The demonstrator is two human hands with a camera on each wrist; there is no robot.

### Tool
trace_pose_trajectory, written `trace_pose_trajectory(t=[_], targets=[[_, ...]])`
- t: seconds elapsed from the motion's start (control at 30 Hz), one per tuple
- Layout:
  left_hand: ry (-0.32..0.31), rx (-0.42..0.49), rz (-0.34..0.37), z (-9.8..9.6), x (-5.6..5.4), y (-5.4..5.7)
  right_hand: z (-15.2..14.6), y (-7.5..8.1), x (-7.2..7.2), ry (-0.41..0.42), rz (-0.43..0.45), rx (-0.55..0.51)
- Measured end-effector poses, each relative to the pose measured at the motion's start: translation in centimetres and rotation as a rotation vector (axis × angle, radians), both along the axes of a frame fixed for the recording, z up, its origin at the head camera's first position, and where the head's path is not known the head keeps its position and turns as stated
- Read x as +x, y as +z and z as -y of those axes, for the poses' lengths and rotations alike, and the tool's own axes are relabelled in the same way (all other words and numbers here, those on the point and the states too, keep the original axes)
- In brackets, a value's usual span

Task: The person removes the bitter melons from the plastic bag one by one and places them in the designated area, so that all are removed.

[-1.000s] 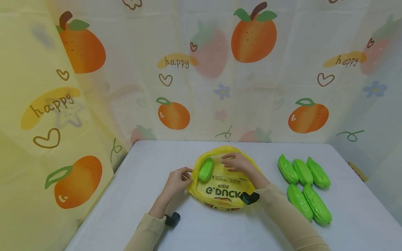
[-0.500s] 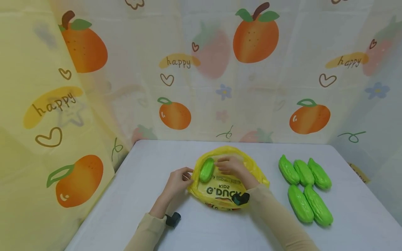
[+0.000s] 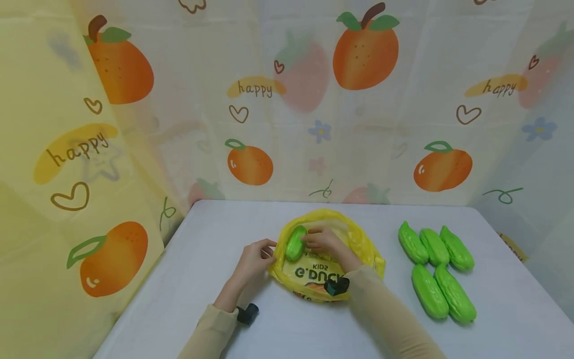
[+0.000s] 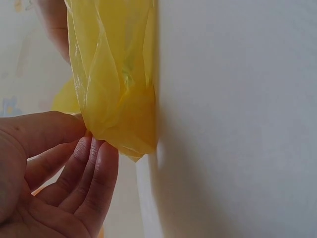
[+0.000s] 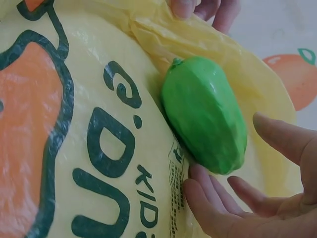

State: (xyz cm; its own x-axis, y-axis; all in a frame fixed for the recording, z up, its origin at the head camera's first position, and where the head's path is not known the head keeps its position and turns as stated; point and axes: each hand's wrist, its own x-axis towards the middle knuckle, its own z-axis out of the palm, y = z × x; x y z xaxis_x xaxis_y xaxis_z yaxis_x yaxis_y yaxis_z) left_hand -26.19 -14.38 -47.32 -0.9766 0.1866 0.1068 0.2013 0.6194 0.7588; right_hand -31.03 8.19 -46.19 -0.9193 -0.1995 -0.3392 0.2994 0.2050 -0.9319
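A yellow plastic bag [image 3: 323, 275] with "KIDS" printing lies with its mouth spread wide on the white table. Inside it, against the left side, rests a glossy green cucumber [image 3: 295, 244]. My left hand [image 3: 254, 260] pinches the bag's rim between thumb and fingers, as the left wrist view shows up close. Over the bag's mouth, my right hand [image 3: 326, 242] has its fingertips right at the cucumber's side. In the right wrist view the thumb stands apart from the cucumber [image 5: 204, 114], and the fingers reach beside its lower end.
Several more green cucumbers [image 3: 441, 291] lie in two rows on the table [image 3: 202, 224], right of the bag. A fruit-patterned cloth [image 3: 287, 149] hangs behind and on the left. Each wrist wears a small black camera [image 3: 336, 286].
My right hand has moved left and inward over the bag, up to the cucumber. The bag's right side spreads slightly wider. My left hand stays at the rim.
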Motion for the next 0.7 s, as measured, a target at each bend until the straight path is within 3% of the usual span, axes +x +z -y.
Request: trace_pose_trajectory(t=[0.33,0.7], targets=[[0.003,0.003,-0.019,0.0,0.1,0.0,0.7,-0.6,0.1,-0.054,-0.007,-0.006],[0.000,0.008,-0.020,0.1,0.1,-0.1,0.9,-1.5,0.1,-0.046,-0.095,0.123]])
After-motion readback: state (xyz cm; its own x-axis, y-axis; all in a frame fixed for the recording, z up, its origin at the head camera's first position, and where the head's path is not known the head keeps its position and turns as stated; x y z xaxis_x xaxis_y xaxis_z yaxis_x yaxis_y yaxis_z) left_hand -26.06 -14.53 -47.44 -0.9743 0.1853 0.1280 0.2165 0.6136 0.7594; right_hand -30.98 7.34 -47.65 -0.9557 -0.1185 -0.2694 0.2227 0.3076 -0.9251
